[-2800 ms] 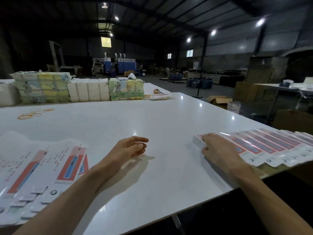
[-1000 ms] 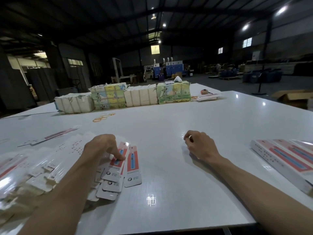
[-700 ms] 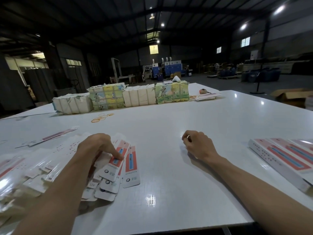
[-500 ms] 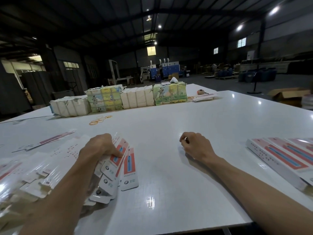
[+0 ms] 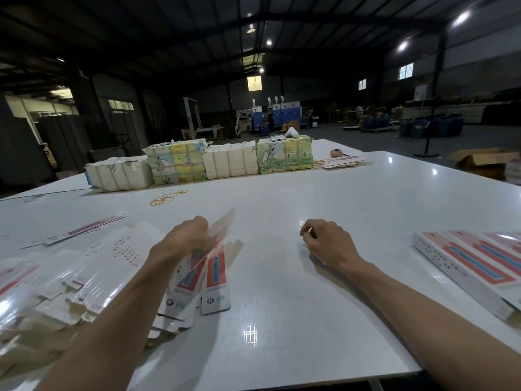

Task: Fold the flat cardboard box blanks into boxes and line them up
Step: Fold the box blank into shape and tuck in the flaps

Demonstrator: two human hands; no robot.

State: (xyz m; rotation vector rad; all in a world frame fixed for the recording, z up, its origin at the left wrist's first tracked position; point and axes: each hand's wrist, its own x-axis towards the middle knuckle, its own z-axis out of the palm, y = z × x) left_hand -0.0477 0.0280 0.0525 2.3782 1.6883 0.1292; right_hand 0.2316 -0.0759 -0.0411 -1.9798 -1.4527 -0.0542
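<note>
Tightly curled, the fingers of the left hand [image 5: 187, 239] pinch one flat box blank [image 5: 221, 231] at centre frame, tipping it up, blurred, off the fanned pile of blanks [image 5: 93, 266] spread across the lower left. Right of centre, the right hand [image 5: 329, 244] rests on the white table [image 5: 282, 187] in a fist, gripping nothing visible; folded boxes [image 5: 465, 263] lie side by side at the right edge — wrapped bundles [image 5: 229, 162] and rubber bands [image 5: 163, 199] sit beyond, upper middle.
</note>
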